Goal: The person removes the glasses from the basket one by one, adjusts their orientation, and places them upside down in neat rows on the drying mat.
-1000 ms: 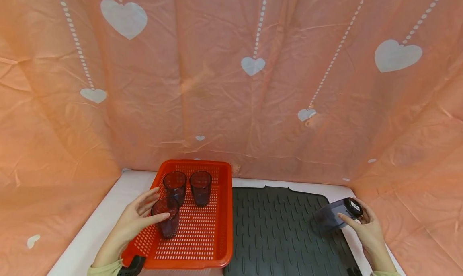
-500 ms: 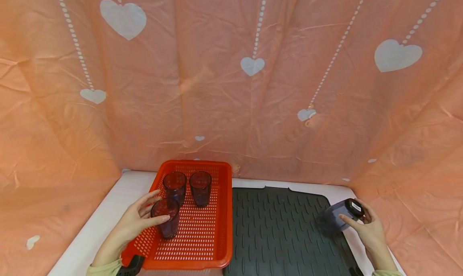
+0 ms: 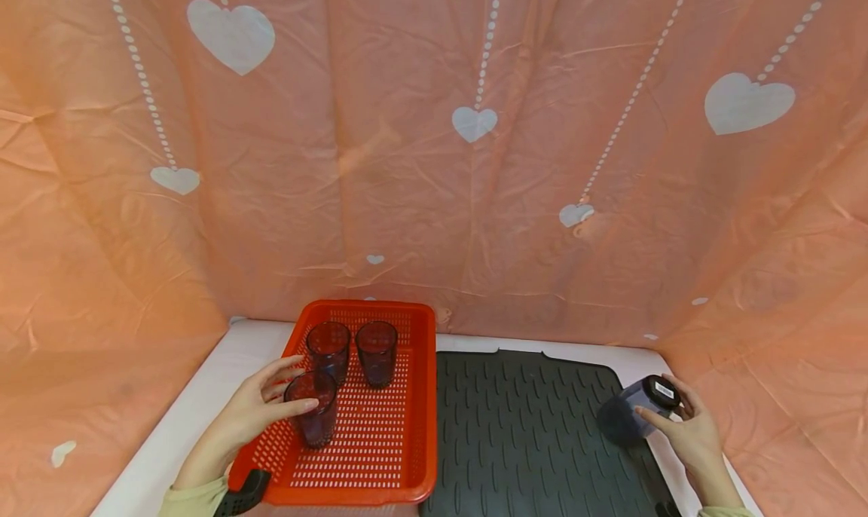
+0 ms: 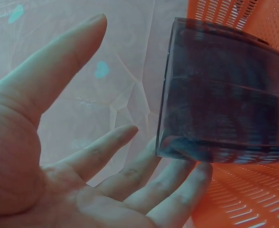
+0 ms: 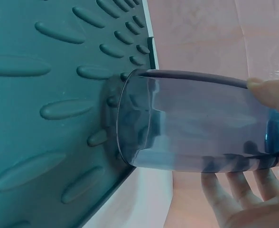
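My right hand holds a tinted drinking glass near its base, thumb on one side and fingers on the other. That glass is upside down and tilted, its labelled base up and its rim at the right edge of the black ridged mat. My left hand is beside the nearest glass in the orange basket. In the left wrist view its thumb stands apart from this glass; the fingertips lie close beside it, and contact is hard to tell. That glass is rim up.
Two more tinted glasses, one at the back left and one at the back right, stand in the basket. White table surface shows along the left. An orange sheet with hearts hangs behind and at both sides.
The glass in my right hand has tipped more upright, its rim shifting a little right and down along the mat's edge. My left hand has hardly moved.
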`<state>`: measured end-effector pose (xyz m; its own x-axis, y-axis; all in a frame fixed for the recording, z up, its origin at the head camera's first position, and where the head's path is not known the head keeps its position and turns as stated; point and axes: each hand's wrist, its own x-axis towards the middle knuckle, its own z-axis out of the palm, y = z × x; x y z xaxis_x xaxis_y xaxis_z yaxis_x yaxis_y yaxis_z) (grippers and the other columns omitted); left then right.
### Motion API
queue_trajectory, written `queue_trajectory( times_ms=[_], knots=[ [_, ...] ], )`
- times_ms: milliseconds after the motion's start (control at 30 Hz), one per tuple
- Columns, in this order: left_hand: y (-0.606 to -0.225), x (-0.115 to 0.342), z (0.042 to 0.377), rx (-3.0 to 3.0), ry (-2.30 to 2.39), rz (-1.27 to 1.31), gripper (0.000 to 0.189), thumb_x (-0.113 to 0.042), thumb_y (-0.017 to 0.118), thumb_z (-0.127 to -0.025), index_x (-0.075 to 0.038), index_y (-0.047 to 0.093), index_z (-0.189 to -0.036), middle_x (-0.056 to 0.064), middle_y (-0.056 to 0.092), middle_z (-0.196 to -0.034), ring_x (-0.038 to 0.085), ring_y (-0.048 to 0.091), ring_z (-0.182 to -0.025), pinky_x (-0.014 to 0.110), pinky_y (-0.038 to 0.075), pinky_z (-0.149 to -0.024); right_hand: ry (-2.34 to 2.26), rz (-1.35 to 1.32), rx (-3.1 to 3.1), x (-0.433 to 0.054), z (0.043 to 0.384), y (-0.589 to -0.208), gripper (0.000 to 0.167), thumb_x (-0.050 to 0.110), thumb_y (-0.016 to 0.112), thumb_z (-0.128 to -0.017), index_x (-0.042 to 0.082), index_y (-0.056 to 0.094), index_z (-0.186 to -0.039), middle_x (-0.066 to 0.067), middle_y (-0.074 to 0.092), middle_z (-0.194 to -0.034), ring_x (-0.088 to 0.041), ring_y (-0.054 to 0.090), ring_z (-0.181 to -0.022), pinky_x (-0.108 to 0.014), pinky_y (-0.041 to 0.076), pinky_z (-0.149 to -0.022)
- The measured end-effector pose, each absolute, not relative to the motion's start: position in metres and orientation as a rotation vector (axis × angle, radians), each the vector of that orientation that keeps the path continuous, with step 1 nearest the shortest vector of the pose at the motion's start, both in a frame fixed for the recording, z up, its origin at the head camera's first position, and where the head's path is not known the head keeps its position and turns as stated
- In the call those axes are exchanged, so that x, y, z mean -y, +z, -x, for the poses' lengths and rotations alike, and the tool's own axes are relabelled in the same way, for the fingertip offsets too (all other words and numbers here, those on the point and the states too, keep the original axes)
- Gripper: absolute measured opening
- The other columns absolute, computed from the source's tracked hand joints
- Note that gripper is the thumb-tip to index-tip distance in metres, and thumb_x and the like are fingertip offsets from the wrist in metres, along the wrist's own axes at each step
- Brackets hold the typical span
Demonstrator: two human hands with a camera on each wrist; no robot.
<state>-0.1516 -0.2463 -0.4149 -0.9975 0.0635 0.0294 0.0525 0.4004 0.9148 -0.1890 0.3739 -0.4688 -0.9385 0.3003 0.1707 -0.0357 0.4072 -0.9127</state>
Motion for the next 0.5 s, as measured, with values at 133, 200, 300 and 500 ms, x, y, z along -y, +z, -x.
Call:
queue_trajectory(
  times_ms=[133, 200, 300, 500],
  knots=[
    [-0.4157, 0.2463, 0.1532, -2.659, 1.698, -0.147, 0.075, -0.020, 0.077, -0.082, 0.000, 0.038, -0.143, 0.027, 0.048, -0.133, 0.050, 0.040, -0.123, 0.060, 0.033, -0.100, 1.493, 0.226, 2.382, -0.3747, 0.1899, -0.4720, 0.078, 0.005, 0.080, -0.077, 0.019, 0.041, -0.144, 0.017, 0.042, -0.133, 0.013, 0.043, -0.098, -0.004, 0.039, -0.077],
    [-0.4155, 0.2458, 0.1530, -2.667, 1.689, -0.160, 0.074, -0.020, 0.077, -0.082, 0.001, 0.038, -0.142, 0.027, 0.048, -0.133, 0.049, 0.040, -0.123, 0.060, 0.033, -0.100, 1.478, 0.221, 2.386, -0.3742, 0.1891, -0.4725, 0.077, 0.006, 0.080, -0.077, 0.018, 0.042, -0.143, 0.018, 0.043, -0.131, 0.013, 0.043, -0.098, -0.005, 0.039, -0.077],
    [-0.4146, 0.2451, 0.1526, -2.664, 1.670, -0.151, 0.074, -0.020, 0.076, -0.083, 0.002, 0.038, -0.142, 0.027, 0.047, -0.133, 0.048, 0.040, -0.124, 0.060, 0.033, -0.100, 1.466, 0.227, 2.398, -0.3739, 0.1881, -0.4732, 0.077, 0.008, 0.081, -0.077, 0.018, 0.042, -0.143, 0.018, 0.044, -0.129, 0.011, 0.042, -0.098, -0.005, 0.039, -0.076],
    [-0.4148, 0.2447, 0.1534, -2.631, 1.644, -0.113, 0.075, -0.022, 0.075, -0.084, -0.001, 0.036, -0.144, 0.025, 0.043, -0.138, 0.050, 0.036, -0.125, 0.061, 0.035, -0.097, 1.452, 0.202, 2.407, -0.3729, 0.1881, -0.4720, 0.077, 0.012, 0.082, -0.077, 0.016, 0.043, -0.143, 0.018, 0.045, -0.126, 0.012, 0.042, -0.098, -0.005, 0.039, -0.076]
  ],
)
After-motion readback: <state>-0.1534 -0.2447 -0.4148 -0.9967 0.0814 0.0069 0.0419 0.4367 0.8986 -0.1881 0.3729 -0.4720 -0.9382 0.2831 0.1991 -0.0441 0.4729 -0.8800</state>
